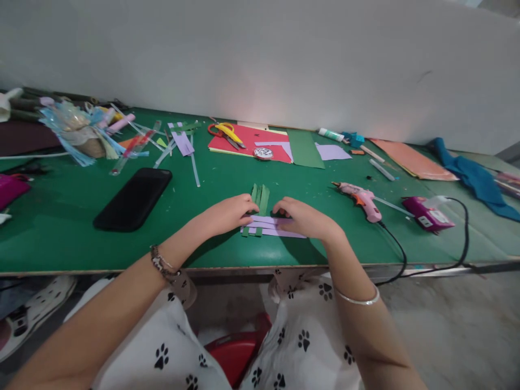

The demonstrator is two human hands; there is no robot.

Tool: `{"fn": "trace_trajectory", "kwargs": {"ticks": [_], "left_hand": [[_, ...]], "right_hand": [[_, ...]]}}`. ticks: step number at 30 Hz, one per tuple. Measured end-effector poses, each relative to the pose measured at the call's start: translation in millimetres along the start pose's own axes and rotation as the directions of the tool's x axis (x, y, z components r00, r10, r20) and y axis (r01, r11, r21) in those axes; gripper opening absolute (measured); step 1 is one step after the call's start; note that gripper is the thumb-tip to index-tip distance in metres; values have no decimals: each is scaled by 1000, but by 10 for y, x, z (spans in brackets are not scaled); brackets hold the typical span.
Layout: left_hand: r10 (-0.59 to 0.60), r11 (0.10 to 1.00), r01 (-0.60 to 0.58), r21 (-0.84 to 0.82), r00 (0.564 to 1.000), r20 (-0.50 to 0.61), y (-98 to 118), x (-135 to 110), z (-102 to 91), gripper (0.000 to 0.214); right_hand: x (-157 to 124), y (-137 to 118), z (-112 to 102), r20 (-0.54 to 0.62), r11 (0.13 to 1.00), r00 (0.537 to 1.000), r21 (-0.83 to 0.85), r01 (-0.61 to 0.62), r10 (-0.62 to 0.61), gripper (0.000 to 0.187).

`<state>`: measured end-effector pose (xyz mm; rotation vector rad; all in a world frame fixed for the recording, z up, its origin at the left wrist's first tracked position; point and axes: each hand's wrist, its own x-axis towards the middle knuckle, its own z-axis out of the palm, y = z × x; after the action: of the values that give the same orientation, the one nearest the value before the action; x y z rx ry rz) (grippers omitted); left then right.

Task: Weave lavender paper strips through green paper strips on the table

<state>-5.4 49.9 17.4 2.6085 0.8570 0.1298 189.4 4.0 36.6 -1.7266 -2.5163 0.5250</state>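
Observation:
Green paper strips [261,198] stand lengthwise, crossed by several lilac paper strips [274,232] that pass over and under them near the table's front. My left hand [232,214] pinches the left end of the upper lilac strip, beside the green ones. My right hand [304,218], fingers curled, grips the same lilac strip toward its right end. Short green ends poke out below the lilac strips on the left. The fingertips of my right hand are partly hidden.
A black phone [133,199] lies left. A pink glue gun [361,199] and a purple power socket [428,213] with cables lie right. Scissors [226,133] rest on red paper [252,138] behind. Green paper [305,147], a glue stick [331,134] and craft scraps line the back.

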Motion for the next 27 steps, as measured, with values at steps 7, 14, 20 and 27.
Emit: {"fn": "trace_trajectory", "kwargs": {"ticks": [7, 14, 20, 27], "left_hand": [[12, 1000, -11, -20, 999, 37, -85, 38, 12, 26], [23, 993, -17, -114, 998, 53, -63, 41, -40, 17], [36, 957, -52, -287, 998, -59, -111, 40, -18, 21], [-23, 836, -53, -546, 991, -131, -133, 11, -73, 21]], "right_hand": [[26, -2, 4, 56, 998, 997, -24, -51, 52, 13], [19, -12, -38, -108, 999, 994, -47, -26, 21, 14], [44, -159, -131, -129, 994, 992, -108, -4, -10, 23], [199, -239, -294, -128, 992, 987, -95, 88, -100, 22]]}}
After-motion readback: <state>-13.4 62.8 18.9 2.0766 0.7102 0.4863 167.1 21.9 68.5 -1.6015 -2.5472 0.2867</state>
